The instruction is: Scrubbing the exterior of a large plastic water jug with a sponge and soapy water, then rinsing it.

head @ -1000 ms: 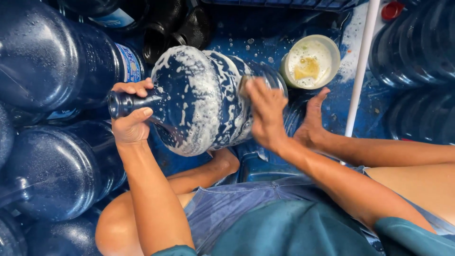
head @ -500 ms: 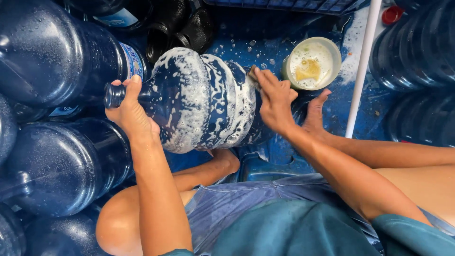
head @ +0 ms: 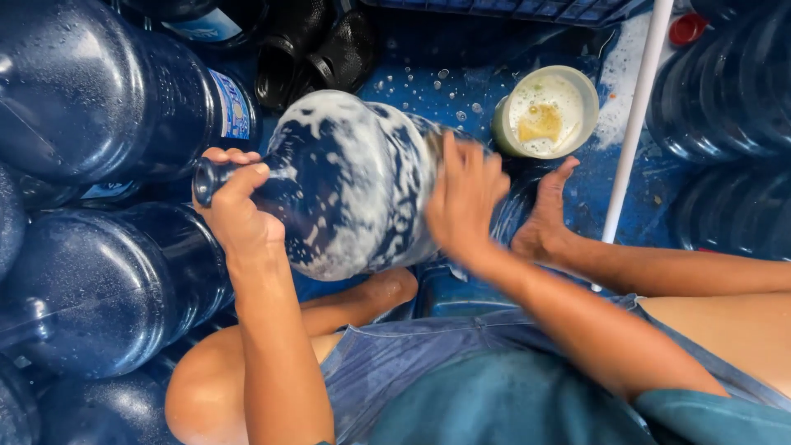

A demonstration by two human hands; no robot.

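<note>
A large blue water jug [head: 350,185] lies on its side in front of me, streaked with white soap foam. My left hand [head: 235,206] grips its narrow neck at the left end. On the jug's body rests my right hand [head: 463,198], blurred, fingers together and pressed flat; whether it holds a sponge I cannot tell. My bare feet show below and to the right of the jug.
Several big blue jugs [head: 91,91] lie stacked at the left and more stand at the right [head: 725,99]. A cream bowl of soapy water [head: 546,111] sits on the wet blue floor. A white pipe [head: 634,124] runs down the right side. Black sandals [head: 317,49] lie at the top.
The jug has turned and shifted a little toward me. My right hand slid from the jug's far right end onto its body. My left hand stays on the neck.
</note>
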